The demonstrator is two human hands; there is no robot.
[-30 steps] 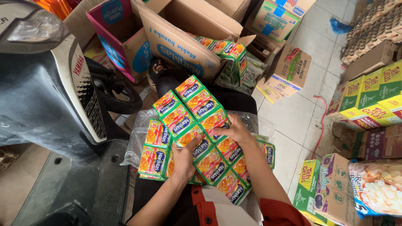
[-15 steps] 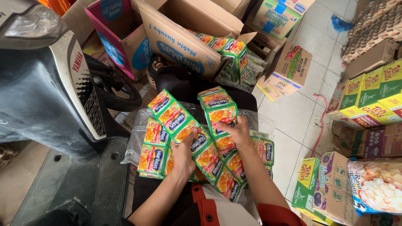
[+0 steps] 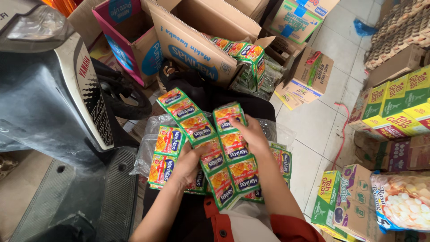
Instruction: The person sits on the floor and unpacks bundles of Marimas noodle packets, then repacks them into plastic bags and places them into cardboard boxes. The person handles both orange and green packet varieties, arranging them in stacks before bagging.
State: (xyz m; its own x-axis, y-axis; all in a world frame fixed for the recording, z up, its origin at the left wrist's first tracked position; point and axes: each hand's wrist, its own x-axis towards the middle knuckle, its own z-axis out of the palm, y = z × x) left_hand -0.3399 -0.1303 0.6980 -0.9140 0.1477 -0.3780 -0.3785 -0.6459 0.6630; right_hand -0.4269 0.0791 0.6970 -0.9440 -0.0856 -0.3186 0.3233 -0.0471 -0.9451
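Beside the scooter (image 3: 58,112), over a clear bag (image 3: 150,154) on the lap, the left hand (image 3: 186,163) has its fingers clamped on one sachet strip (image 3: 188,118); the right hand (image 3: 253,136) pinches a second strip (image 3: 235,152). Cartons (image 3: 394,103) stand at right.

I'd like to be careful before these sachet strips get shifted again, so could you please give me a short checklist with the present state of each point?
1. Left hand has hold of the sachet strips: ok, fingers lie on them.
2. Right hand grips the upper part of one strip: ok.
3. Strips separated, not tangled: not ok, they overlap and fan out.
4. Clear plastic bag lies flat under the strips: cannot tell, mostly covered.
5. Open cardboard box within reach ahead: ok, more sachets show at its mouth.
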